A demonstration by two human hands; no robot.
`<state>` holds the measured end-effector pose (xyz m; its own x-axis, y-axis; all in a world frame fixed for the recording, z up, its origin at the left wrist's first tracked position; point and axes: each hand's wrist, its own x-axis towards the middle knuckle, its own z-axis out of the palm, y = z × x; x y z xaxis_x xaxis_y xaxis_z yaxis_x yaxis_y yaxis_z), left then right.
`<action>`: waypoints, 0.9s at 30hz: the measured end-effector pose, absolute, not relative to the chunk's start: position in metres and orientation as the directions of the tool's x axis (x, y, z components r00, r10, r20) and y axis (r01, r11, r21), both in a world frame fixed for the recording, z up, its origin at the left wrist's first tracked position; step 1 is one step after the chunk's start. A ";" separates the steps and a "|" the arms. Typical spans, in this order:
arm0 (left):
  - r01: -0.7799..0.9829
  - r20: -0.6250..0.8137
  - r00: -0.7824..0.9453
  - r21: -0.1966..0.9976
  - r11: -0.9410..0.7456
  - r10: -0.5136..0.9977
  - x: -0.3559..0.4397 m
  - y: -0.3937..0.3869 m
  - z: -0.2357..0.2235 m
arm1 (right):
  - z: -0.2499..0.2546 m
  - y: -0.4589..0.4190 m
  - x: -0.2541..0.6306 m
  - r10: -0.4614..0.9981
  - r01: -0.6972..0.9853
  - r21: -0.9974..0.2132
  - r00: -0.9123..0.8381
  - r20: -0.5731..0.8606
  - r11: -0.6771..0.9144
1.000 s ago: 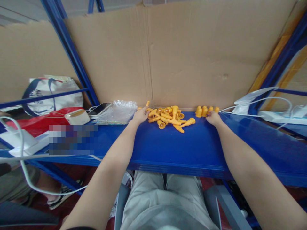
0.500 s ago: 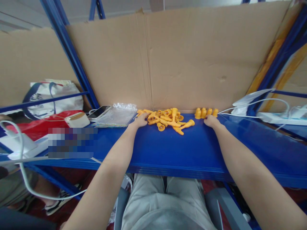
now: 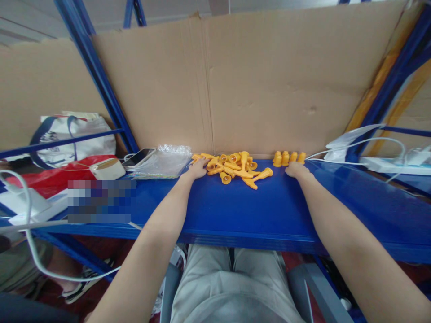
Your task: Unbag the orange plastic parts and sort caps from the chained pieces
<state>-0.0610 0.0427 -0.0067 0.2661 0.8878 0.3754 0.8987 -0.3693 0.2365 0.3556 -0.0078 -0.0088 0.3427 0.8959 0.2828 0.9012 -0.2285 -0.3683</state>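
My left hand (image 3: 198,168) rests on the blue shelf (image 3: 235,215) at the left end of a loose pile of yellow plastic pieces (image 3: 232,167). Its fingers are loosely spread and touch or nearly touch the nearest pieces. The pile mixes flared, cup-like ends with branching arms; one branched piece (image 3: 257,178) lies at its front right. My right hand (image 3: 295,170) lies low on the shelf, just in front of a short row of upright yellow cup-shaped pieces (image 3: 285,158). I see nothing held in it, though its fingertips are small and partly hidden.
A cardboard sheet (image 3: 269,80) stands behind the shelf. To the left are plastic packets (image 3: 164,162), a phone (image 3: 139,157), a red bag (image 3: 60,175) and a white tote bag (image 3: 77,139). White cables and a power strip (image 3: 393,164) lie right. Another person's leg (image 3: 67,269) shows lower left.
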 end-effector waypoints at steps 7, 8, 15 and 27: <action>0.870 0.556 0.203 0.277 -0.409 0.806 -0.051 0.030 0.012 | 0.026 -0.031 0.311 0.887 0.928 -0.192 0.363 0.287 -0.318; 0.849 0.570 0.236 0.273 -0.452 0.787 -0.048 0.029 0.015 | 0.029 -0.033 0.304 0.886 0.938 -0.171 0.343 0.312 -0.303; 0.764 0.390 0.498 0.225 -0.604 0.775 -0.027 0.025 0.020 | 0.044 -0.046 0.257 0.891 0.986 -0.034 0.161 0.424 -0.162; 0.738 0.571 0.549 0.012 -0.674 0.611 -0.023 0.013 0.034 | 0.043 -0.062 0.213 0.771 0.926 0.108 -0.363 0.523 0.363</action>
<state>-0.0235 0.0126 0.0337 0.5487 0.6106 0.5711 0.7384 -0.6743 0.0116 0.2130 -0.0623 0.0434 -0.3632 0.7708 0.5234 0.9255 0.3631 0.1075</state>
